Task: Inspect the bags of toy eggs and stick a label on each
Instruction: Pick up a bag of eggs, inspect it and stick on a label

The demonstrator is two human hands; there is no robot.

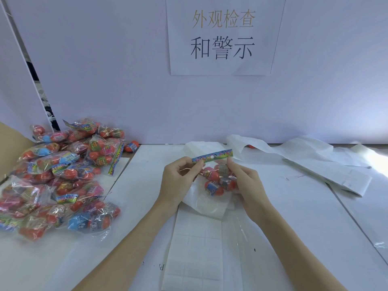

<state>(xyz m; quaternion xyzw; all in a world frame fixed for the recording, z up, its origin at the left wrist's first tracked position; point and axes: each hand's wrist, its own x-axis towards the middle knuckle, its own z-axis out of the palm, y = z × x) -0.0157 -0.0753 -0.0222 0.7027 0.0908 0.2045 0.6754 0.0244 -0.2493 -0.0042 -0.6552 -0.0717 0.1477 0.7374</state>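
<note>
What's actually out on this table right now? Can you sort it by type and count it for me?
Bag held in both hands: 1
Heaps of bagged eggs: 1, bags too jumbled to count
Label sheets: 1
Loose eggs by the wall: 1
Wall signs: 1
Total: 5

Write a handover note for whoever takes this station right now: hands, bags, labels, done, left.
Left hand and right hand both pinch one bag by its header, held above the label strip.
Pile of bags lies far left on the table.
Peeled backing lies at the rear right.
Done: no label seen on the held bag.
Left: label it, then work through the pile; which are labelled cannot be told.
</note>
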